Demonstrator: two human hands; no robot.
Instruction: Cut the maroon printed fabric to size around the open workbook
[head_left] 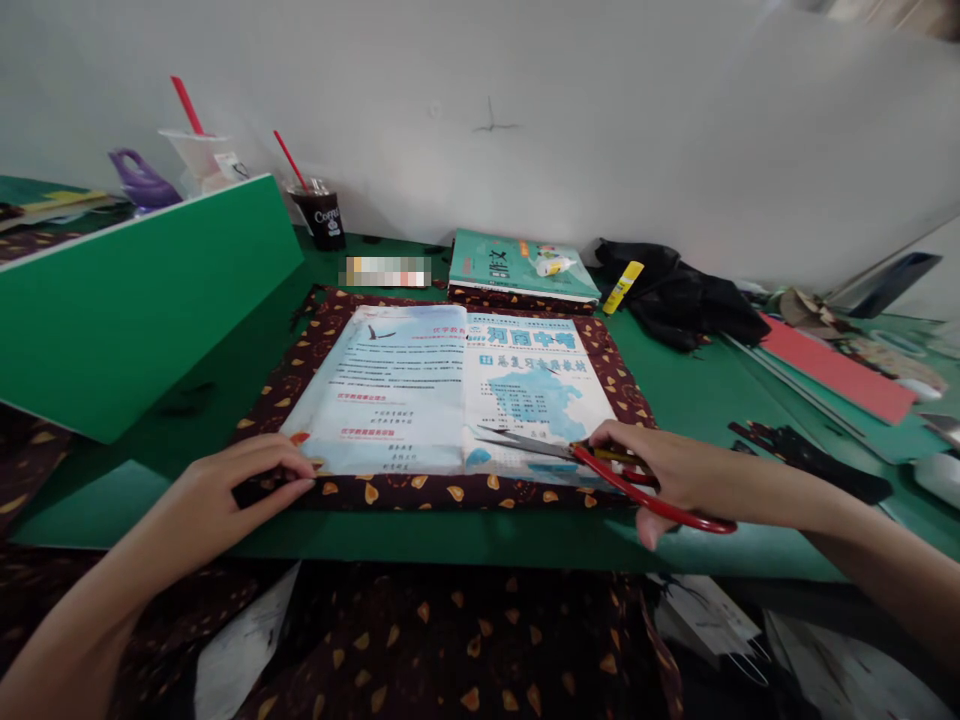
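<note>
An open book [405, 420] lies on a dark cloth [450, 492] patterned with orange drop shapes, which shows around the pages on all sides. My left hand [259, 480] is at the book's lower left corner, thumb and fingers pinched together at the cloth's edge. My right hand [656, 465] grips red-handled scissors [630, 490]. Their blades, slightly parted, point left over the lower part of the right page. Part of the scissors' handle is hidden behind my fingers.
Behind the book lies a green-covered book [499, 262] with a small white bottle [553, 264] on it. A yellow glue stick [623, 287] leans by a black cloth [675, 290]. A green board [150, 300] stands left, near a coffee cup [324, 217]. A red sheet [832, 370] lies right.
</note>
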